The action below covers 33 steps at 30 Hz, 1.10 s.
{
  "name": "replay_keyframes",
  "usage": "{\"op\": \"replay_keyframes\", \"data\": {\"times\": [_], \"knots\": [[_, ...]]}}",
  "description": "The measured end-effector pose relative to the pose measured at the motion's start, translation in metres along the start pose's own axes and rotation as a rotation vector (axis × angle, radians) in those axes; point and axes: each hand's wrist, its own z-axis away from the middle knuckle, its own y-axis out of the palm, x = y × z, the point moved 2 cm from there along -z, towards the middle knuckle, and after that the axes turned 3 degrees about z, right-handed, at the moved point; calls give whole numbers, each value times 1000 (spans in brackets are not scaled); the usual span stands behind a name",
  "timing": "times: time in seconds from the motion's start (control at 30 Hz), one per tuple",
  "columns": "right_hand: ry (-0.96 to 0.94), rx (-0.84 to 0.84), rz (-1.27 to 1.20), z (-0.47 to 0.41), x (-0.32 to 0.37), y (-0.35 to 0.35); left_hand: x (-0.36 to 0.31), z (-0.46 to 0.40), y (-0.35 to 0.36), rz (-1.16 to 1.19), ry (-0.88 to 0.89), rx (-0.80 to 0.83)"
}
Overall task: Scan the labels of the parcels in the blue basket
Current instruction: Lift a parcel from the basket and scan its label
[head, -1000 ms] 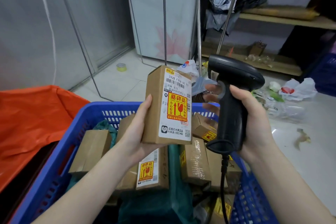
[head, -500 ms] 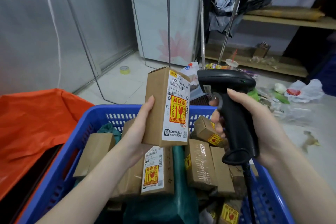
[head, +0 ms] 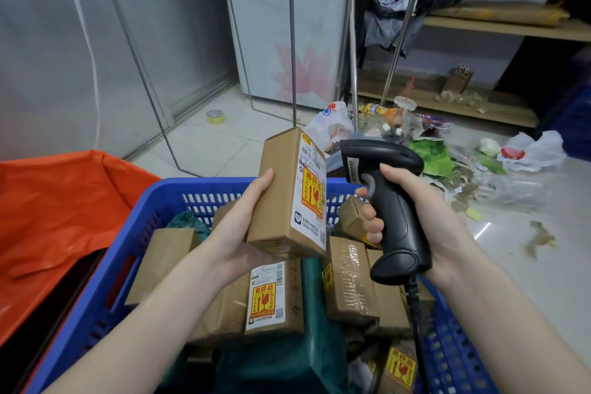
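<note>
My left hand (head: 243,233) holds a small brown cardboard parcel (head: 281,198) upright above the blue basket (head: 128,253). Its white label (head: 310,192) with a yellow fragile sticker is turned to the right, toward the scanner. My right hand (head: 425,221) grips a black handheld barcode scanner (head: 393,201), its head close beside the label and its cable hanging down. Several more brown parcels lie in the basket, one with a label facing up (head: 267,296), along with dark green bags (head: 287,358).
An orange bag (head: 54,201) lies left of the basket. Litter and plastic bags (head: 447,150) cover the tiled floor at the right. A yellow tape roll (head: 216,116) lies on the floor. Metal rack legs (head: 291,41), a white cabinet and wooden shelves (head: 479,25) stand behind.
The parcel has turned so its label faces more to the right, and the scanner has moved left and lower, closer to the label.
</note>
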Motion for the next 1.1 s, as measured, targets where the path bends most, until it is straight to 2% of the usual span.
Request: {"op": "replay_keyframes", "data": {"times": [1.1], "knots": [[52, -40, 92, -1, -2, -3, 0, -2, 0, -44, 60, -75]]}}
